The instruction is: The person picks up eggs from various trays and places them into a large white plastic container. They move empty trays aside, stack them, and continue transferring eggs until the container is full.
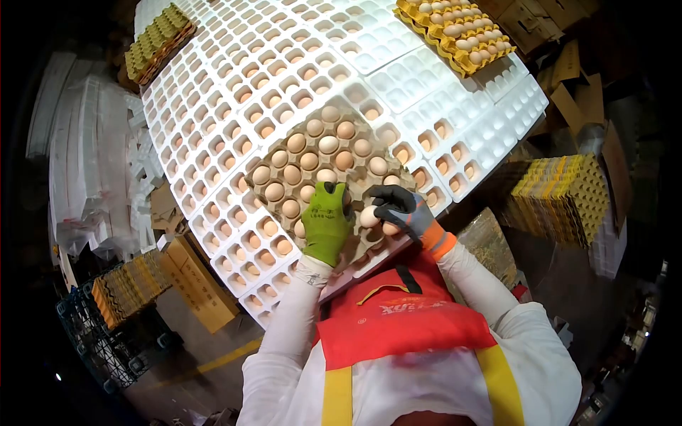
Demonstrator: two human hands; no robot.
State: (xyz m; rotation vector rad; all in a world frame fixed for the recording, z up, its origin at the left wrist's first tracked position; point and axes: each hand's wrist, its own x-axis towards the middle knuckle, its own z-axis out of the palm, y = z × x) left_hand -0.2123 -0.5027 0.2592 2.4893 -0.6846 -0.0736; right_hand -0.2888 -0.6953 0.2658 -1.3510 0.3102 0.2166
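A grey-brown pulp egg tray (pixel 302 144) with rows of light brown eggs lies in front of me on white foam trays (pixel 249 92). My left hand (pixel 328 221), in a green glove, is curled over the near part of the pulp tray. Its fingertips are partly hidden, so what they hold cannot be made out. My right hand (pixel 412 216), in a grey and orange glove, pinches a pale egg (pixel 369 216) between thumb and fingers above the tray's near right side. Just below that hand another egg (pixel 391 228) shows.
Many foam-tray pockets hold eggs. A yellow tray stack (pixel 458 35) with eggs stands at the back right, and a green tray stack (pixel 160 42) at the back left. Beside the table are stacked yellow trays (pixel 558 199), a cardboard box (pixel 199 284) and wrapped white foam (pixel 85 156).
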